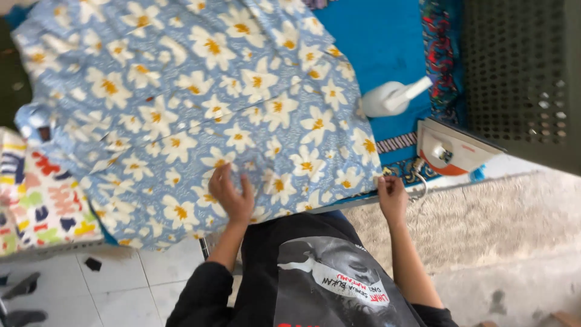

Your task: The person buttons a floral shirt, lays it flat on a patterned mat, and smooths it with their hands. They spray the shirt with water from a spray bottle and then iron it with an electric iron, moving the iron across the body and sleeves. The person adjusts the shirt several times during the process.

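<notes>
Blue cotton garment with white daisy print (193, 103) spread flat on the blue padded tabletop (375, 42), long axis left-right. Left hand (233, 194) presses flat on its near hem; right hand (392, 197), the 2 apart, pinches the garment's right corner, below the white spray bottle (390, 97) and iron (451, 148).

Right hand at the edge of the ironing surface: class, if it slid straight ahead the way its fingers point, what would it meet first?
The right hand points up the image, along the corner of the floral cloth. Straight on, it would probably first cross the blue cover, then meet the white spray bottle; depth is unclear.
</notes>
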